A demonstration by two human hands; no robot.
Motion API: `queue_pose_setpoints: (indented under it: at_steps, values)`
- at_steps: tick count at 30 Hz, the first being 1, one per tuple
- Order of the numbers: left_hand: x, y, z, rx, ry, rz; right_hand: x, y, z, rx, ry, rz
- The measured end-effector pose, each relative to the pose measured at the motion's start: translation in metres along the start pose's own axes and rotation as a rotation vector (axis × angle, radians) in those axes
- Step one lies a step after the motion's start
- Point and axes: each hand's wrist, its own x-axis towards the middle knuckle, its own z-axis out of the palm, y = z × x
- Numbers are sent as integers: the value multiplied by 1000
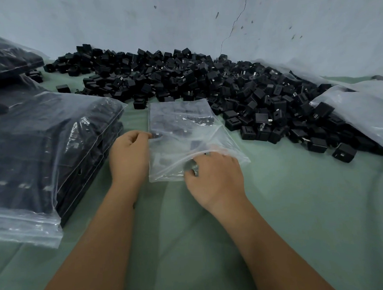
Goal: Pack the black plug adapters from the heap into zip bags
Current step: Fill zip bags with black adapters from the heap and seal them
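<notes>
While the left hand (129, 154) pinches the zip bag (185, 132) by its side edge, the right hand (212, 177) grips its near end, right beside the adapter heap (205, 82).

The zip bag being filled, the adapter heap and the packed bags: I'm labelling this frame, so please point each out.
zip bag (180, 123): head view, upper middle of its clear film.
adapter heap (205, 82): head view, heap's centre.
packed bags (53, 152): head view, top bag's face.
</notes>
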Motion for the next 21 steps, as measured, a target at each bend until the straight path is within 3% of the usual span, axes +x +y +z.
queue_pose_setpoints:
  at_steps: [10,16,21]
  values:
    - [4,1,3,105,-32,-6,16,8,3,-4,-128,79]
    - [5,0,4,136,-41,-1,34,3,-2,-11,-305,104]
    - [6,1,4,160,-37,-11,54,4,5,-46,-158,150]
